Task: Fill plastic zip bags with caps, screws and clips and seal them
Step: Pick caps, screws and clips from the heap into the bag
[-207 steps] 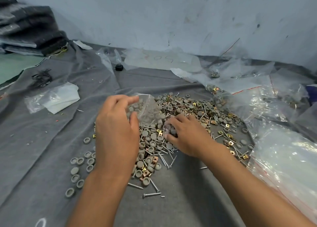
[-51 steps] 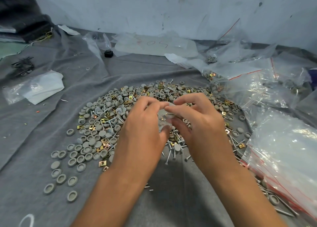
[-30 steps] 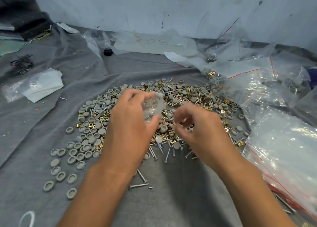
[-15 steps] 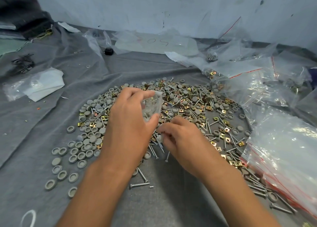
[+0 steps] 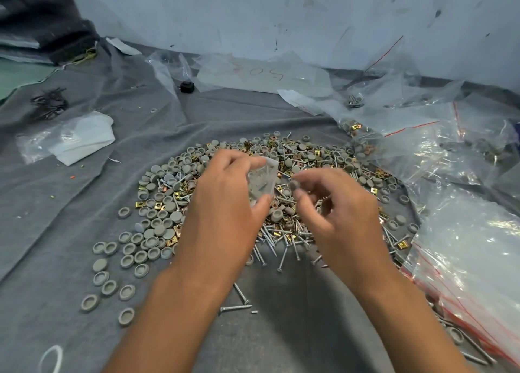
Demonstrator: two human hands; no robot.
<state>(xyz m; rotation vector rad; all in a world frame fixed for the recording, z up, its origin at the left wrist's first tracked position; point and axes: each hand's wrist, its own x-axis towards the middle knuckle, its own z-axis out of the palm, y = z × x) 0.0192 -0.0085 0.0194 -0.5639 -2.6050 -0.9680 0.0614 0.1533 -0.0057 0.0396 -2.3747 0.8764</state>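
Zip bag [image 5: 261,182], upright with mouth up, pinched in left hand [image 5: 225,203]; right hand [image 5: 334,212] pinches a grey cap [image 5: 294,185].

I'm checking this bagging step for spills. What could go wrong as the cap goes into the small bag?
1. The right hand pinches a grey cap beside the small bag, not over its mouth; it may miss and drop into the pile.
2. The left hand grips the bag, which is unsealed; tilting it could spill the parts inside.
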